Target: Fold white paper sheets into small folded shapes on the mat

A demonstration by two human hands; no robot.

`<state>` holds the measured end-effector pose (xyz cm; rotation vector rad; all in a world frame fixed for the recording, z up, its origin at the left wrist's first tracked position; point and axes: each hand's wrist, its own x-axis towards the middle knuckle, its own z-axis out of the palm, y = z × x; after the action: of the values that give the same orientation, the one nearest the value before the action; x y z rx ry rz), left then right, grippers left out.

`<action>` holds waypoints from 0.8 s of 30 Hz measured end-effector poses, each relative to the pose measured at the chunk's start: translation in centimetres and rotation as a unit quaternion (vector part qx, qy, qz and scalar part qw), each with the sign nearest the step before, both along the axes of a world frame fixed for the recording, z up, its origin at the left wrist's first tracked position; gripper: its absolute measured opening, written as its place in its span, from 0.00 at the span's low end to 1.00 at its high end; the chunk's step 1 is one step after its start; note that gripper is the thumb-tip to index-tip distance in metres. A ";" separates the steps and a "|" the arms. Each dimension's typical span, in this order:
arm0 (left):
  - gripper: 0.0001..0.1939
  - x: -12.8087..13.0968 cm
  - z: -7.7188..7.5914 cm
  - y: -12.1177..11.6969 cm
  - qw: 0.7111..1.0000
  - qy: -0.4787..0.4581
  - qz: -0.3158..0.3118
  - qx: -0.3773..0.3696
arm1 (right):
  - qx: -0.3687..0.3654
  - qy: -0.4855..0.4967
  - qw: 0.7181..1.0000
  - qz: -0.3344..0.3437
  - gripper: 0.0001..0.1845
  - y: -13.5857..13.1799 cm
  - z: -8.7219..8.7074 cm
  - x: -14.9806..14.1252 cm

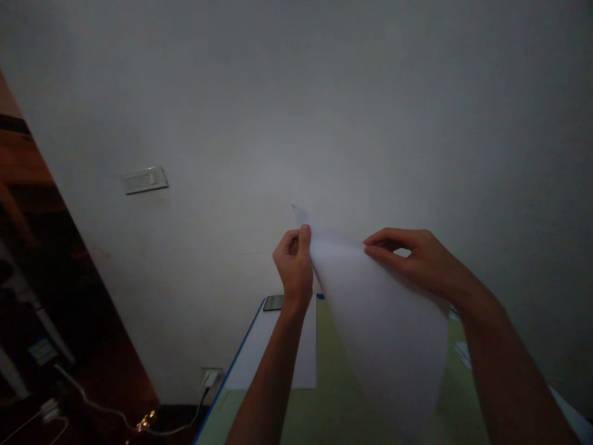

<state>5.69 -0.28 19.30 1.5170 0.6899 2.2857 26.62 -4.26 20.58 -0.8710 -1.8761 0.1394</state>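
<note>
A white sheet of paper hangs raised above the green tabletop, with one pointed corner sticking up past my left hand. My left hand is closed on its left edge, the thumb pressed against the paper. At the upper right edge, my right hand pinches the same sheet between thumb and fingertips. The paper curves downward between and below my hands and hides part of the table. Behind my left forearm, another white sheet lies flat on the table.
The green table has a blue edge and stands against a grey wall. A phone lies at its far left corner. More papers lie at the right. A wall switch, a plugged-in outlet and a white cable are at left.
</note>
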 end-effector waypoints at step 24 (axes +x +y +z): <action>0.13 0.0 -0.3 0.5 0.999 -0.008 -0.049 -0.017 | -0.055 -0.020 0.998 0.030 0.13 0.5 -0.3 0.8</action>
<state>5.70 0.24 19.02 1.4805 0.6326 2.2004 27.45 -3.80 20.23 -0.8987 -1.9477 0.2655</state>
